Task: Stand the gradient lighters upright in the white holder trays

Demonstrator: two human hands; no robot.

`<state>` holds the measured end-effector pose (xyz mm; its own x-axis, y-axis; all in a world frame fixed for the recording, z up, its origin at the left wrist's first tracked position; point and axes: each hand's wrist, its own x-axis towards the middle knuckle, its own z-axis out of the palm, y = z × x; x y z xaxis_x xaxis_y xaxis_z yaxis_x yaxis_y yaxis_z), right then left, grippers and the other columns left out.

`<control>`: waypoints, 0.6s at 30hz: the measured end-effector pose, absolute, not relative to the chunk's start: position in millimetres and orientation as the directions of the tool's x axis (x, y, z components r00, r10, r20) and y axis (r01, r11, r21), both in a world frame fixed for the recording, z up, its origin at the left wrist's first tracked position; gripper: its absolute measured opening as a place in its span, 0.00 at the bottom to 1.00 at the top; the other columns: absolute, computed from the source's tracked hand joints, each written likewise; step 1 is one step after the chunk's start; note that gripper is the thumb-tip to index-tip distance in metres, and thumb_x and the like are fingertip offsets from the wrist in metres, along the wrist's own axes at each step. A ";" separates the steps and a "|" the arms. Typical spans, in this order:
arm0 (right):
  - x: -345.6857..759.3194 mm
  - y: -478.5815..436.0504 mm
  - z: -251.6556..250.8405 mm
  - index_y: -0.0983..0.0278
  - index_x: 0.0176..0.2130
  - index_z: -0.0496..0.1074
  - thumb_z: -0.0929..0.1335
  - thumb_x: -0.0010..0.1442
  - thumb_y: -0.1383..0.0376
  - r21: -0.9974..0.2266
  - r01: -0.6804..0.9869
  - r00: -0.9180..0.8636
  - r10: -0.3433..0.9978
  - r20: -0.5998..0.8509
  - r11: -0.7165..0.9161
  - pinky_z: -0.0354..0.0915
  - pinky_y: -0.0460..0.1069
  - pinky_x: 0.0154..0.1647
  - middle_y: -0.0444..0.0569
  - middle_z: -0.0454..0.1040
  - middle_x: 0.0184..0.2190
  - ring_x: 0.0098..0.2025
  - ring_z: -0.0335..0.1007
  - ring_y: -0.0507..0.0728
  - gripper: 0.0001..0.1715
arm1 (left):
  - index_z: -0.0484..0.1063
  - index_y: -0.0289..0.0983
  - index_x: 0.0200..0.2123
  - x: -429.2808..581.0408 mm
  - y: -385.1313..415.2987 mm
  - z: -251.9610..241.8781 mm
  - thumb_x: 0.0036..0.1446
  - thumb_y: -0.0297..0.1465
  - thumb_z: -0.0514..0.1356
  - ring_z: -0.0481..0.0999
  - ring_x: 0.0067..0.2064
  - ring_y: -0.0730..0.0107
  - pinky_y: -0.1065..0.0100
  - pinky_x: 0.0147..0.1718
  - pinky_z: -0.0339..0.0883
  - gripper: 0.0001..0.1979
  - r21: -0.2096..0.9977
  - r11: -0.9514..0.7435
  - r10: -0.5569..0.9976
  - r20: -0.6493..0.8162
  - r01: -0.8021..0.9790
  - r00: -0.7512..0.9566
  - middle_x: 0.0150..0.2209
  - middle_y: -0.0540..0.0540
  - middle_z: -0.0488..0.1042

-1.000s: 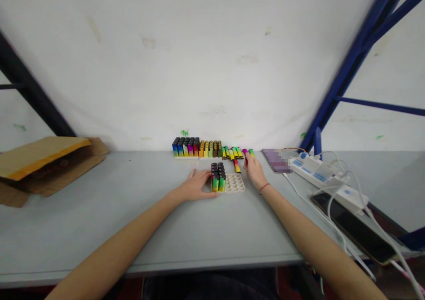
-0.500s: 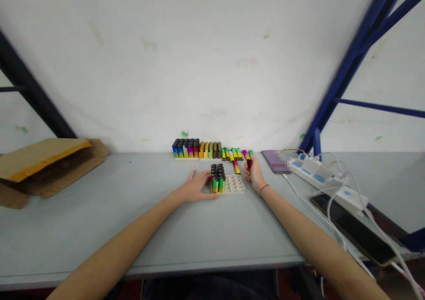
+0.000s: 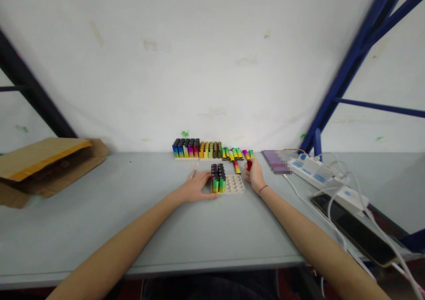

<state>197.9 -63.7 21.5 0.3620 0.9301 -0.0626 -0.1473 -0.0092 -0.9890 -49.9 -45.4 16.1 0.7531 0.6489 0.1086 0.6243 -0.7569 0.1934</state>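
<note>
My left hand (image 3: pixel 196 187) is curved around the left end of a white lighter tray (image 3: pixel 235 184), its thumb along the near edge. Two columns of upright lighters (image 3: pixel 218 179) with black tops and green-yellow bodies fill the tray's left part; round sockets show in the right part. To the right of the tray, my right hand (image 3: pixel 255 175) is closed around a red lighter (image 3: pixel 249 164), most of it hidden by the fingers. A red-and-yellow lighter (image 3: pixel 237 167) lies just behind the tray. More lighters (image 3: pixel 232 154) in green, yellow and pink lie further back.
Against the wall stand trays of upright lighters, one multicoloured (image 3: pixel 186 149) and one yellow to dark (image 3: pixel 210 150). A cardboard box (image 3: pixel 53 163) sits at the left. On the right are a purple-screened phone (image 3: pixel 275 160), a power strip (image 3: pixel 327 180) with white cables, and a black phone (image 3: pixel 355 229).
My right hand has shifted very slightly, and more of the red lighter's body shows in it. My left hand and the tray stay in place.
</note>
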 end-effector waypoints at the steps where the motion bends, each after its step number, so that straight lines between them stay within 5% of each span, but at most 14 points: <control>1: 197.2 -64.5 22.4 0.59 0.20 0.53 0.54 0.59 0.45 -0.982 -0.187 0.353 0.931 -0.097 -0.032 0.37 0.45 0.11 0.37 0.45 0.11 0.11 0.38 0.48 0.26 | 0.53 0.32 0.61 -49.9 -45.5 16.3 0.51 0.59 0.53 0.58 0.61 0.47 0.42 0.60 0.35 0.44 0.194 -0.757 0.649 0.108 0.624 0.753 0.60 0.32 0.60; 18: 195.0 -67.3 25.5 0.60 0.20 0.53 0.53 0.60 0.53 -0.967 -0.251 0.316 0.941 -0.125 -0.045 0.37 0.44 0.11 0.38 0.46 0.10 0.11 0.38 0.48 0.22 | 0.54 0.33 0.60 -49.8 -45.8 17.1 0.51 0.58 0.54 0.58 0.61 0.46 0.41 0.60 0.35 0.44 0.197 -0.754 0.652 0.107 0.627 0.750 0.60 0.33 0.60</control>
<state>195.0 -67.3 25.5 0.3156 0.9406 -0.1253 -0.2506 -0.0448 -0.9671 -49.8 -45.8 17.1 0.7504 0.6522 0.1072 0.6270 -0.7538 0.1970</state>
